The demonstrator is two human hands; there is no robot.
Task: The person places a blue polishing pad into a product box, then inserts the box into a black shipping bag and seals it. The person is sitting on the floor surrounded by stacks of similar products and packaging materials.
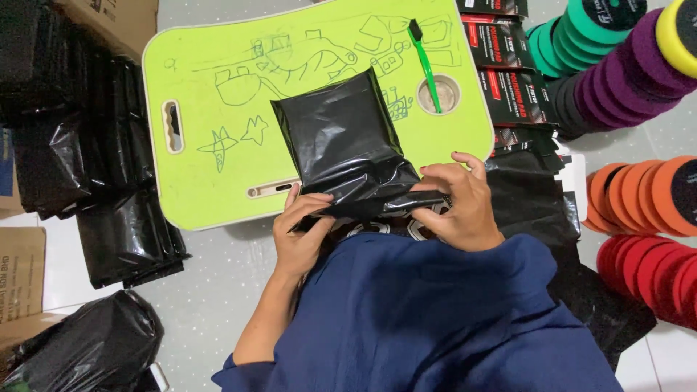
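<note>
Navy blue cloth [428,319] of our own clothing fills the bottom of the view, and both our forearms rise out of it. Our left hand [301,232] has its grip clenched on the near left corner of a black plastic bag [345,145], thumb on top and fingers beneath. Our right hand [457,207] has its grip pinched on the same bag's near edge, where the plastic is bunched and folded over. That bag lies flat with its far part resting on a lime-green lap desk [218,87], near the middle of the desk's near edge, and its near end hangs off the edge into our hands.

We see pen doodles covering the desk's top, a handle slot [173,126] by its left edge and a round cup hole [439,94] toward its right edge. A green brush [425,62] with black bristles leans across that hole.

Left of the desk, on the floor, sit stacks of folded black bags [80,160], with a fuller crumpled black bag [87,345] nearer to us. Beyond the desk's right edge lie black and red printed boxes [515,72], and past them columns of foam pads [617,65] in green, purple, orange and red.
</note>
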